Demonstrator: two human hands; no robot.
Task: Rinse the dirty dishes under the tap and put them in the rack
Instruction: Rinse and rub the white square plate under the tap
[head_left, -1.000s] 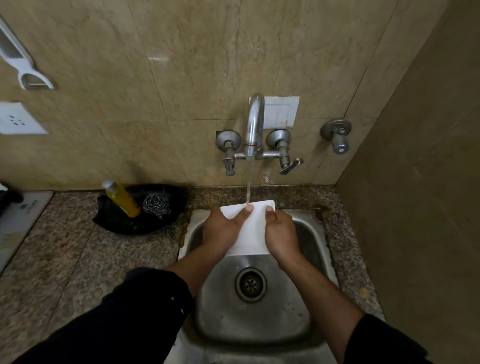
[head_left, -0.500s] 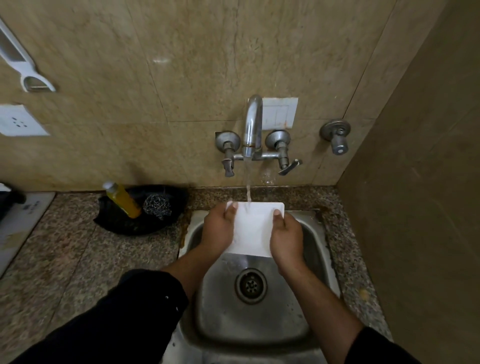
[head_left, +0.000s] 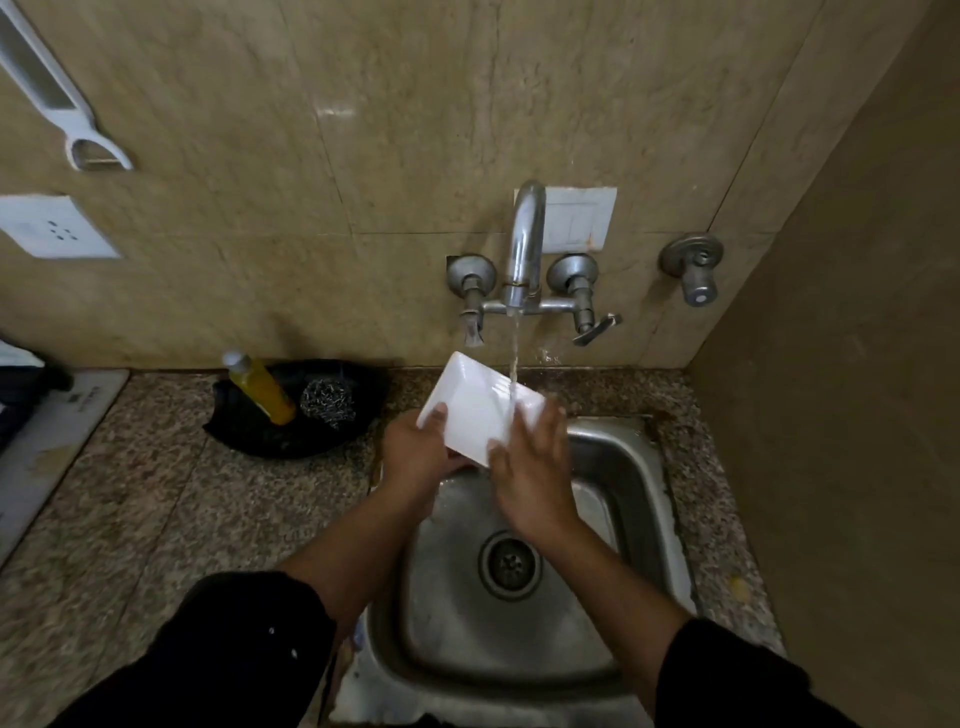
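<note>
A white rectangular dish (head_left: 475, 402) is held tilted over the back of the steel sink (head_left: 631, 467), its far corner raised to the left. Water runs from the wall tap (head_left: 524, 249) onto the dish's right part. My left hand (head_left: 415, 457) grips the dish's near-left edge, thumb on top. My right hand (head_left: 535, 462) lies flat over the dish's right end, fingers spread on its surface. No rack is in view.
A black tray (head_left: 291, 415) on the granite counter (head_left: 145, 519) holds a yellow soap bottle (head_left: 260, 387) and a steel scrubber (head_left: 327, 402). A second valve (head_left: 693, 270) juts from the wall at right. A side wall (head_left: 857, 415) closes the right.
The dish has turned and tilted, its far end swinging left and up. My right hand moved from gripping the edge to lying flat on the dish's right end.
</note>
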